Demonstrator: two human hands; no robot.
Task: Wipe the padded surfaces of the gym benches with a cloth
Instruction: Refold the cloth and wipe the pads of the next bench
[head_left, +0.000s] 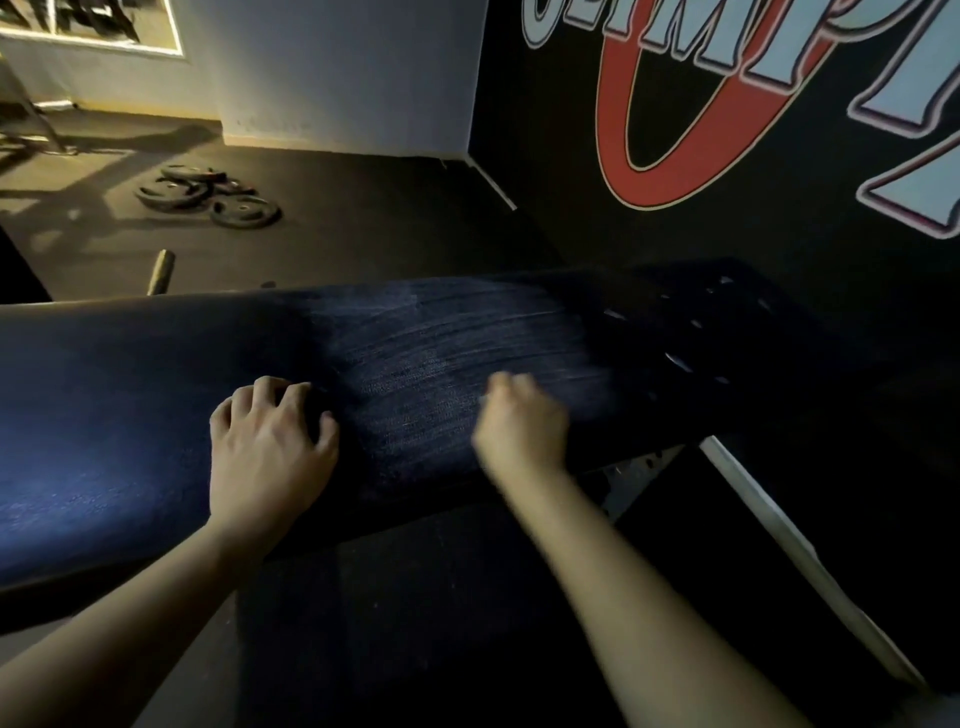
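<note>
Stretching across the view from the left edge toward the right, a dark blue pad (130, 395) is seen, its right half marked with pale, curved streaks (457, 338). The left hand (270, 447) is laid on the pad near its front edge, just left of the streaks, with the fingers bent and their tips pressed to the surface; nothing is seen gripped in it. The right hand (519, 426) is held over the streaked part, well apart from the left. It is blurred and its fingers appear curled, but whether anything is gripped cannot be told. A cloth cannot be clearly made out; only a small pale fleck is seen at the knuckles.

Beyond the pad's right end, a black perforated frame (701, 322) is visible. A black wall (545, 156) behind is painted with a red ring and pale blue letters. On the dark floor (363, 218) at upper left, several weight plates (208, 195) are heaped, and a bar end (160, 270) is lying near them.
</note>
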